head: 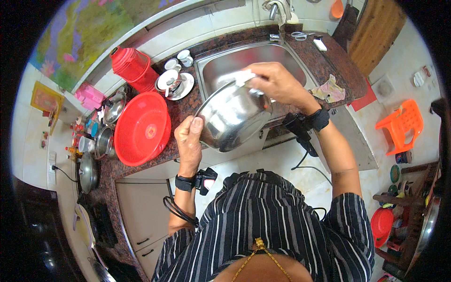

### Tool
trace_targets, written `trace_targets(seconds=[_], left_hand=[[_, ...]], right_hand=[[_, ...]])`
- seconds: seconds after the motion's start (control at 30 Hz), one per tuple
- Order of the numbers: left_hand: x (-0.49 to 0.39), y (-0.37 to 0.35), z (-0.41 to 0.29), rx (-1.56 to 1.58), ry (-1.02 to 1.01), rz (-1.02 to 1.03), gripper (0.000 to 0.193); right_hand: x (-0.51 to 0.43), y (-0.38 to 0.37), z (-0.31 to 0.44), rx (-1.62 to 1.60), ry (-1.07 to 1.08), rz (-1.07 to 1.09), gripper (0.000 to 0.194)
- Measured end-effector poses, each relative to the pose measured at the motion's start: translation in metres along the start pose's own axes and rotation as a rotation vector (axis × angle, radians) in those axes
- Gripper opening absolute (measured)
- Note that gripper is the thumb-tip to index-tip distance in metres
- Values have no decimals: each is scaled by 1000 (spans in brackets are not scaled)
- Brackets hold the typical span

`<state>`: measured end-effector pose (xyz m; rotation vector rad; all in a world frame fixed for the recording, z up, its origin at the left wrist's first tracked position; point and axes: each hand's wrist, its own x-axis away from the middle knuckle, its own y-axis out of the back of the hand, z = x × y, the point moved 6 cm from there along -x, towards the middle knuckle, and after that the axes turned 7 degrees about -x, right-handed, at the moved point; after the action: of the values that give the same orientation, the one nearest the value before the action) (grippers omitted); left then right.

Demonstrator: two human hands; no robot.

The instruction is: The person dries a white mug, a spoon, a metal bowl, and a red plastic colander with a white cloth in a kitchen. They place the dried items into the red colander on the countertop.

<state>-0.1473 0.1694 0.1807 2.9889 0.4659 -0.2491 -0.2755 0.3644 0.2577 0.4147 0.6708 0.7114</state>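
Observation:
A shiny stainless steel basin (232,114) is held tilted in front of me, its outer side and base facing me. My left hand (190,142) grips its rim at the left, thumb on the near side. At the upper right, my right hand (269,79) presses a white cloth or paper (243,77) to the rim; its fingertips are partly hidden. The inside of the basin is mostly out of sight. Behind it lies the steel sink (292,56) with a faucet (273,12) above.
A red plastic basin (155,116) stands on the granite counter (186,116) to the left, near a red thermos (132,67), white cups (185,56) and stacked dishes (185,88). Right of the sink lie a patterned cloth (329,90) and scissors (299,35). An orange plastic chair (403,125) is farther right.

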Motion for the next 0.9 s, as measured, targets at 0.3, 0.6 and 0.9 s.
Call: trace_targets(seconds=[0.3, 0.6, 0.9], left_hand=[[-10, -5, -9, 44, -9, 138, 26], [-2, -11, -8, -48, -114, -44, 33], [-9, -2, -5, 48, -16, 59, 35]], right_hand=[[5, 4, 7, 45, -33, 8, 18], [-3, -5, 14, 60, -13, 30, 20], [0, 5, 0, 10, -45, 49, 19]])
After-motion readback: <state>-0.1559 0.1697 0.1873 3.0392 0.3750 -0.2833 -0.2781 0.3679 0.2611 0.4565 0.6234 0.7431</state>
